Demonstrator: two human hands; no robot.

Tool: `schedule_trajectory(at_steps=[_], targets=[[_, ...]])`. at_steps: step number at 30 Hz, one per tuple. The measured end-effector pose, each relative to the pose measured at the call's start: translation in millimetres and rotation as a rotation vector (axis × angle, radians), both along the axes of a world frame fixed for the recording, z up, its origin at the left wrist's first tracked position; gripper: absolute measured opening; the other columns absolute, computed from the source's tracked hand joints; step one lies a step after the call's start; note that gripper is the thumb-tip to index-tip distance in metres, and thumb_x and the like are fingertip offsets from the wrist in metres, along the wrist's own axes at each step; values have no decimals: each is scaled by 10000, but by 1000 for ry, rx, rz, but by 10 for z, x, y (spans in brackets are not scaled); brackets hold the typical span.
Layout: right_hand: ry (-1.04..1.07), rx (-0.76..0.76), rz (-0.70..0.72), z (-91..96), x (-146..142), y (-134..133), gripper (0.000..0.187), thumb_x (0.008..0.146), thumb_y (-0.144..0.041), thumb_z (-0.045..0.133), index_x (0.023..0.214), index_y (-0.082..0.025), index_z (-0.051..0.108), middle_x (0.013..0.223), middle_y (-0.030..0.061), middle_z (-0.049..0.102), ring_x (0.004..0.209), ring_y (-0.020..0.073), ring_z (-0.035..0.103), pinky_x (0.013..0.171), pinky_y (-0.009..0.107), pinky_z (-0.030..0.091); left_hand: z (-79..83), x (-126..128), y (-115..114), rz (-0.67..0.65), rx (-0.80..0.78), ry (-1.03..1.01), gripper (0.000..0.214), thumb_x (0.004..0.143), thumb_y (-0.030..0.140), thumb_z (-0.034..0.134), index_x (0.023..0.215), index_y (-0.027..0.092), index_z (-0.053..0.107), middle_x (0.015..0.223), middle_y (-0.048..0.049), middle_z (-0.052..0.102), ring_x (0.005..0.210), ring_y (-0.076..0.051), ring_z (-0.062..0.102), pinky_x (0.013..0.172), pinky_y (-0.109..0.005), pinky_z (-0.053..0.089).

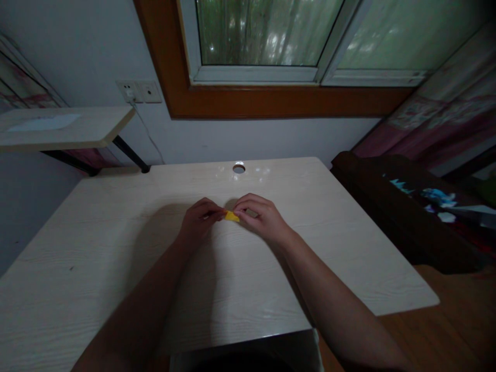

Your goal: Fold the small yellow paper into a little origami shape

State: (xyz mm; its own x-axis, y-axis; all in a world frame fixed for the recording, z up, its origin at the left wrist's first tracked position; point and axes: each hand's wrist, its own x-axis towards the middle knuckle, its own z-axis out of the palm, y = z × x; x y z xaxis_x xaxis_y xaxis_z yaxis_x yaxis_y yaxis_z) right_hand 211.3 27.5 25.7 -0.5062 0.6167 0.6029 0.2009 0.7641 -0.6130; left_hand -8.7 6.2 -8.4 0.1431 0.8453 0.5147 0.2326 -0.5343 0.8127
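A small yellow piece (232, 216), which looks like folded paper, is pinched between my two hands above the middle of the desk. My left hand (199, 219) grips its left end with thumb and forefinger. On the other side, my right hand (260, 214) has its fingertips closed on the right end. Only the short middle stretch of the yellow piece shows; the fingertips cover both ends.
The pale wood desk (116, 248) has a round cable hole (239, 169) near its back edge. A raised shelf (65, 126) on black legs stands at the back left. Behind are a window (267, 41) and a wall socket (138, 91). Dark furniture (406, 206) stands right of the desk.
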Motion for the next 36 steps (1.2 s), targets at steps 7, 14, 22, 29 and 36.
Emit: schedule_trajectory(at_steps=[7, 14, 22, 29, 36], targets=[[0, -12, 27, 9, -6, -15, 74, 917, -209, 594, 931, -204, 666, 938, 72, 681, 856, 158, 636, 772, 307, 526, 41, 11, 9, -12, 6, 8, 101, 836, 312, 713, 835, 212, 731, 801, -34, 637, 738, -137, 616, 660, -253, 521], [-41, -18, 40, 35, -3, -29, 92, 925, -236, 584, 923, -203, 670, 899, 61, 678, 823, 152, 634, 753, 296, 524, 42, 3, -26, -57, 1, 58, 114, 875, 284, 661, 936, 222, 734, 877, -48, 654, 791, -143, 633, 689, -254, 525], [-76, 63, 25, 60, -24, -42, 92, 923, -266, 605, 940, -211, 677, 913, 69, 700, 878, 174, 645, 802, 322, 532, 44, 22, -50, -65, -43, 67, 119, 882, 296, 652, 863, 201, 721, 820, -38, 653, 699, -126, 634, 634, -247, 530], [-126, 91, 23, 12, -21, -40, 111, 949, -240, 555, 964, -214, 662, 940, 70, 690, 898, 180, 624, 818, 347, 525, 50, 32, -59, -73, -24, 38, 121, 887, 288, 649, 939, 203, 718, 805, -33, 668, 666, -119, 648, 616, -237, 539], [-134, 85, 39, 49, -21, -57, 104, 951, -240, 545, 957, -205, 643, 931, 72, 679, 890, 185, 608, 809, 351, 518, 59, 6, -35, -42, 35, 86, 68, 870, 237, 664, 863, 212, 727, 811, -38, 665, 743, -137, 630, 680, -261, 527]])
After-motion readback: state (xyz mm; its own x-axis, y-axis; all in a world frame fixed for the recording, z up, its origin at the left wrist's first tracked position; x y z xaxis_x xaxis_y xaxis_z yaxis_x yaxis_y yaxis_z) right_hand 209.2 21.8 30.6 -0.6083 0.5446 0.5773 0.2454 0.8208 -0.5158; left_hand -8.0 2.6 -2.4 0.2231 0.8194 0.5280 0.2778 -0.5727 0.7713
